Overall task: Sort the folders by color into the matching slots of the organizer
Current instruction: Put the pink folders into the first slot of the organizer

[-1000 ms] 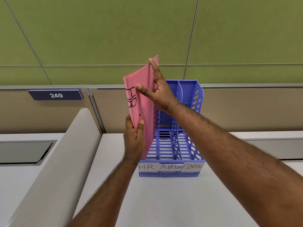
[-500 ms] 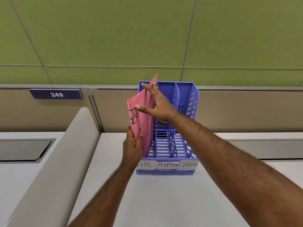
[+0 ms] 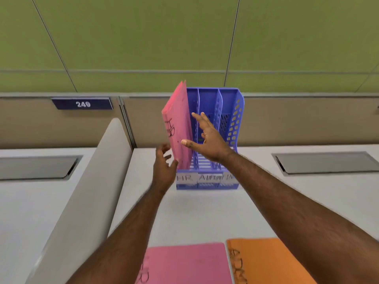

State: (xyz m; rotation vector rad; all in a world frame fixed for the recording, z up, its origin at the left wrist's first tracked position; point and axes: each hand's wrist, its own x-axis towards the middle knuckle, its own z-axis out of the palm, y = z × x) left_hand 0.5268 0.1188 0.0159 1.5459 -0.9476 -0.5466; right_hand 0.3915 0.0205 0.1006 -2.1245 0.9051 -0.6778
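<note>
Blue plastic organizer [image 3: 229, 111] upright at the back of the white tabletop [image 3: 205, 212], against the partition; three slots side by side, paper labels along the front lip. Leftmost label reading "HR" [image 3: 185, 178], middle one starting "ADM" [image 3: 210, 177], rightmost partly hidden behind the right forearm. In the leftmost slot: one pink folder [image 3: 178, 124], standing on edge, tilted left, top corner above the organizer's rim, "HR" handwritten on its cover. Middle and right slots showing only their slatted floors and perforated walls.

Left hand [image 3: 164, 169] just beside the pink folder's lower front edge, fingers spread and loosely curved, gripping nothing; whether a fingertip brushes the folder, cannot tell. Right hand [image 3: 207, 138] in front of the middle slot, fingers straight and fanned apart, thumb tip at the folder's right face, nothing clasped.

Nearer the camera, flat on the tabletop at the bottom edge: second pink folder [image 3: 188, 263], also marked "HR", and just beside it to the right an orange folder [image 3: 264, 261] lettered "ADM", partly under the right forearm.
</note>
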